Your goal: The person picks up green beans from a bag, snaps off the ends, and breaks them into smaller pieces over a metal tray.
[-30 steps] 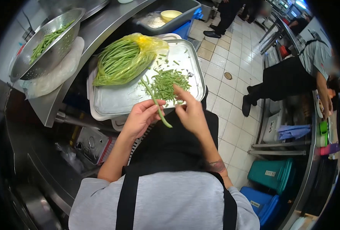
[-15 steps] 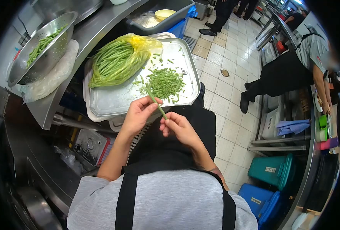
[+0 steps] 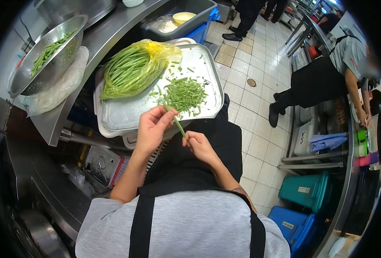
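Observation:
A long green bean point(image 3: 178, 125) stretches between my two hands, just off the near edge of the metal tray point(image 3: 126, 114). My left hand point(image 3: 155, 125) pinches its upper part between thumb and fingers. The lower end is gripped by the fingertips of my right hand point(image 3: 199, 145). Beyond my hands, a pile of short bean pieces point(image 3: 185, 94) lies on the tray's right side. A yellow plastic bag point(image 3: 167, 53) full of whole green beans point(image 3: 124, 71) rests on the tray's left side.
At the left, a steel colander point(image 3: 72, 51) with some beans sits tilted on a white bag point(image 3: 61, 92) on the steel counter point(image 3: 102, 36). A grey tub point(image 3: 203, 18) with a yellow bowl point(image 3: 184, 17) stands behind the tray. A co-worker point(image 3: 319, 84) works at the right-hand counter.
My right hand has shifted slightly down, and its fingers have closed in on the bean's lower end. My left hand has moved a little left, still holding the bean.

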The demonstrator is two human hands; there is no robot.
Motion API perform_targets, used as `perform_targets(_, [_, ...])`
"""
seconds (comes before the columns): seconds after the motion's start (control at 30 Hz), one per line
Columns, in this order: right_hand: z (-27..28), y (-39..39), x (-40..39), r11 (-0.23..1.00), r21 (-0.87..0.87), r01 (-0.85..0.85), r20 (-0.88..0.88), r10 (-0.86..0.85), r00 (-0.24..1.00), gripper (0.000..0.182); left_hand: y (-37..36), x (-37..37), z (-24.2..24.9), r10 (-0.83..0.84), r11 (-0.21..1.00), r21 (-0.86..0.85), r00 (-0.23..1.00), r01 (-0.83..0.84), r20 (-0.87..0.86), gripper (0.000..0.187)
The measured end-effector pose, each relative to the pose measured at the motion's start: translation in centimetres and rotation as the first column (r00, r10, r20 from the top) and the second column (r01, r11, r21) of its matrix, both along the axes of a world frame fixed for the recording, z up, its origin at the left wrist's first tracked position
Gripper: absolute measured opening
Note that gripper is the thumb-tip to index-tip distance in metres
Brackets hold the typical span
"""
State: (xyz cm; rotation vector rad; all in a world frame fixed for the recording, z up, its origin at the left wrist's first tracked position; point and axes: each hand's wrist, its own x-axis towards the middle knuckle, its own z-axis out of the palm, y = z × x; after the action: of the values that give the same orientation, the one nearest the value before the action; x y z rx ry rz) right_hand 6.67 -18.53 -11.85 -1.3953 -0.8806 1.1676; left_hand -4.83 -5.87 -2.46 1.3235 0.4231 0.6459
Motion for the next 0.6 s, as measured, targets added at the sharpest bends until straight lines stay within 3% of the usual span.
perform_targets(0.07, [-0.8,0.0,-0.1,0.998,-0.064,-0.012,-0.019,0.011,1.000,0.023,0.8,-0.3,1.1,-0.007,0.999,-0.034,0.999,0.008,0.039,0.015])
perform_targets(0.13, [2.0,0.0,-1.1,0.990,-0.135,0.048,-0.428,-0.102,0.898,0.023,1.0,-0.3,1.5,-0.048,0.997,-0.065,0.999,0.049,0.020,0.016])
perform_targets(0.2, [3.6,0.2,-1.3,0.995,-0.084,0.052,-0.508,-0.088,0.857,0.022,0.7,0.2,1.1,-0.219,0.968,-0.151,0.966,0.198,-0.135,0.017])
perform_targets(0.27, [5.7,0.3,-1.3,0.990,0.077,0.117,-0.698,-0.030,0.716,0.022,0.1,0.5,0.2,-0.257,0.959,-0.159,0.958,0.236,-0.129,0.015])
perform_targets(0.33, [6.1,0.5,-1.0,0.979,0.134,0.151,-0.705,-0.012,0.709,0.024,-0.4,0.6,-0.3,-0.318,0.913,-0.313,0.936,0.260,-0.152,0.016])
perform_targets(0.4, [5.5,0.6,-0.6,0.975,0.216,0.057,-0.714,0.118,0.690,0.026,-0.4,0.9,-1.4,-0.247,0.936,-0.290,0.958,0.198,-0.143,0.012])
perform_targets(0.47, [5.0,0.5,-0.5,0.980,0.194,0.034,-0.719,0.119,0.684,0.026,0.1,0.8,-2.2,-0.205,0.977,-0.091,0.964,0.191,-0.172,0.015])
perform_targets(0.53, [5.4,0.6,-0.6,0.984,0.179,0.012,-0.723,0.123,0.680,0.025,-0.2,0.9,-2.7,-0.179,0.981,-0.102,0.974,0.165,-0.141,0.014])
perform_targets(0.6, [6.1,0.4,-0.7,0.996,0.075,0.043,-0.661,0.017,0.750,0.021,-0.4,0.8,-2.8,-0.166,0.982,-0.110,0.980,0.154,-0.111,0.014])
